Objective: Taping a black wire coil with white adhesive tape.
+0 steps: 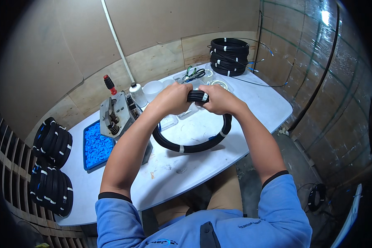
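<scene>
Both my hands grip a coil of black cable [194, 147] at its far side, and its near side hangs low over the white table. White tape bands wrap the coil in a few places. My left hand [178, 98] is closed round the coil just left of a white band. On the other side of that short stretch, my right hand [217, 99] is closed on the coil, its fingers by the band. A small blue piece shows on the coil's lower right inner edge. Parts of the coil are hidden behind my hands.
On the white table [252, 120] stand a grey crimping machine [120, 109] with a red-and-black handle, a blue tray [87, 163] of small blue parts, a white bottle [137, 94], and scissors [197, 74]. Stacked black coils sit at far right [229, 58] and left [51, 188].
</scene>
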### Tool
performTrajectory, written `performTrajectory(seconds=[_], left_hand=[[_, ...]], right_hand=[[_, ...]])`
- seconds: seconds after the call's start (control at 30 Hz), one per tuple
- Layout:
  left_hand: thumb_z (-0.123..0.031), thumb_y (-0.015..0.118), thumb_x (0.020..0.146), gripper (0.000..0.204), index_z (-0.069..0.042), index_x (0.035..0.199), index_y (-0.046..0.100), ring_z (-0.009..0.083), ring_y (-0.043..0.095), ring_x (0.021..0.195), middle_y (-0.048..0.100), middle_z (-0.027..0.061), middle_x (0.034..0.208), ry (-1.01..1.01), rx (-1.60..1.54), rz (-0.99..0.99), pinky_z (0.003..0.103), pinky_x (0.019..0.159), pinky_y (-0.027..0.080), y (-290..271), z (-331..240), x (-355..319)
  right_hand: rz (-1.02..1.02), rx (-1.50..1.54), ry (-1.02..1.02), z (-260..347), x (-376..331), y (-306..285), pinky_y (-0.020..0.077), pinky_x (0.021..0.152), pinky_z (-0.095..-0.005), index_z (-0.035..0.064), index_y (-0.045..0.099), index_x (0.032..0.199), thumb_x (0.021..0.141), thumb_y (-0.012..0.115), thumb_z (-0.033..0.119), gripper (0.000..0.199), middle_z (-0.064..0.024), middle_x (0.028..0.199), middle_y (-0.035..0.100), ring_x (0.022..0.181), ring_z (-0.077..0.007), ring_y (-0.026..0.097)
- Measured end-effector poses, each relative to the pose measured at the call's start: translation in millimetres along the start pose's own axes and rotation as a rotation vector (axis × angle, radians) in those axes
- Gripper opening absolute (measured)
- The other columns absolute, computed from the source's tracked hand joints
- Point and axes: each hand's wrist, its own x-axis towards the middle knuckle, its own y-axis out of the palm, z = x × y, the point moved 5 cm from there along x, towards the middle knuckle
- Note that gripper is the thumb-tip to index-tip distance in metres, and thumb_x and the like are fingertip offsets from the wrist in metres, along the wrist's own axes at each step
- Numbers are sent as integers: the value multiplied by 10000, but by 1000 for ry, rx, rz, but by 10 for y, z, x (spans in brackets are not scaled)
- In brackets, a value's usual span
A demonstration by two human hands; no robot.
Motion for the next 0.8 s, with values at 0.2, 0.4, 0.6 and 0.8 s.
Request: performTrajectory(seconds=[0.2,0.4,0.6,0.8], left_hand=[[-159,674,825,153,-38,912,638,406,669,803,684,206,805,-29,20,-27,496,728,528,-4,27,-51],[-184,758,790,252,-7,912,626,399,660,775,671,213,789,54,19,-22,463,707,508,-13,84,1],[-188,737,798,238,-6,928,656,406,672,796,683,221,783,-30,-146,-14,463,727,516,90,197,8],[-181,728,820,212,-12,886,619,399,629,686,637,210,703,-52,-140,-68,463,630,464,66,246,-92]], right_hand=[[85,170,-4,-196,-105,-58,487,701,-347,43,589,1045,789,774,184,346,-112,829,647,734,-211,611],[79,106,6,-145,-74,-4,499,716,-396,43,569,1035,827,661,106,236,-160,836,660,764,-307,642],[150,37,36,-107,48,-9,501,732,-394,44,571,1052,825,672,101,255,-159,853,666,786,-306,648],[62,468,-12,-598,125,-183,520,749,-302,48,624,1230,881,742,275,432,-41,955,671,814,-118,616]])
